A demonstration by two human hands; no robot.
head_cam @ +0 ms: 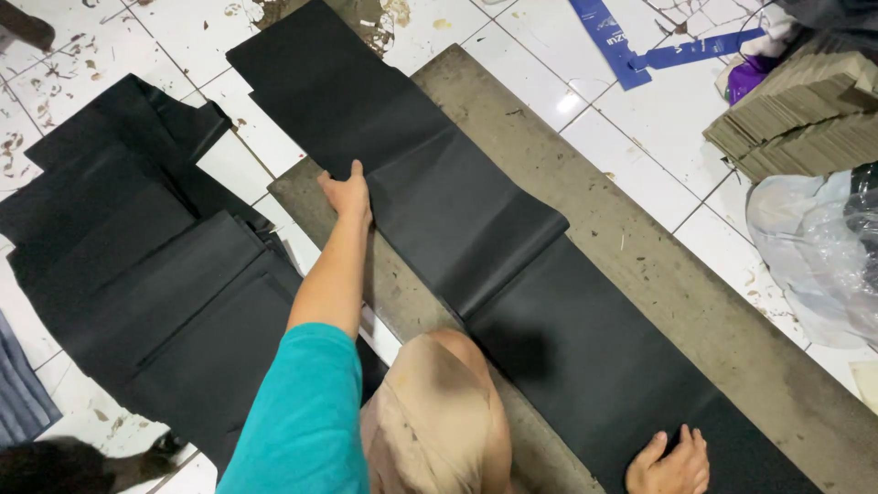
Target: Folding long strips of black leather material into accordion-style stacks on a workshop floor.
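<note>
Seen from the head camera, nearest the lens at bottom centre are a teal sleeve (302, 421) and a bent knee in tan cloth (434, 421). The left hand (347, 194), just left of the frame's middle, reaches up from that sleeve with the arm straight, fingers flat and together, pressing on the near edge of a long strip of black fabric (439, 201). The right hand (672, 465), at the bottom right edge, lies open with fingers spread, palm down on the same strip. Neither hand grips; both pin the cloth. The strip runs diagonally from top centre to lower right along a grey board (658, 274) on the white tiled floor (631, 155). A fold or overlap crosses it near the middle, and the upper half shows slight creases, so the laying-out looks partly done: the lower half lies smooth, the upper half less so. More black fabric lies in a heap (155, 284) at left. Stacked cardboard pieces (805, 119) and clear plastic bags (814, 247) sit at right.
</note>
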